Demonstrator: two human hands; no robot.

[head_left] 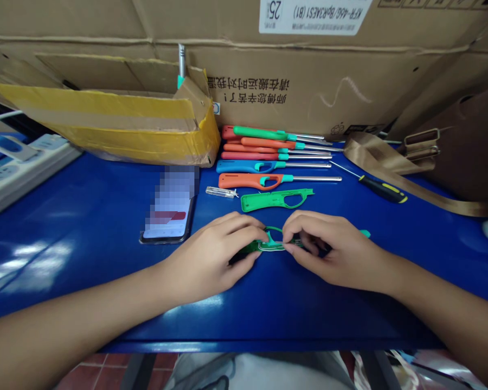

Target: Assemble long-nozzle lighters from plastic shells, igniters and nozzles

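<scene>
My left hand (pixel 217 254) is closed on the handle end of an opened green lighter shell (pixel 250 247), which it holds low over the blue table. A turquoise trigger (pixel 273 239) sits in the shell beside its loop, and a thin pale wire (pixel 271 249) runs along the lower edge. Thumb and forefinger of my right hand (pixel 337 246) pinch at the wire's right end; the other fingers curl behind and hide part of the shell. Just beyond lies the other green shell half (pixel 264 201), with a small clear lighter tank (pixel 220 192) to its left.
Several stick lighters (pixel 250 180) lie in a stack at the back. A screwdriver (pixel 384 189) and brown strap (pixel 415 187) are at right. Left are a phone (pixel 166 234), a yellow-taped carton (pixel 146 143) and a power strip (pixel 44 157). A large cardboard box (pixel 146 70) stands behind.
</scene>
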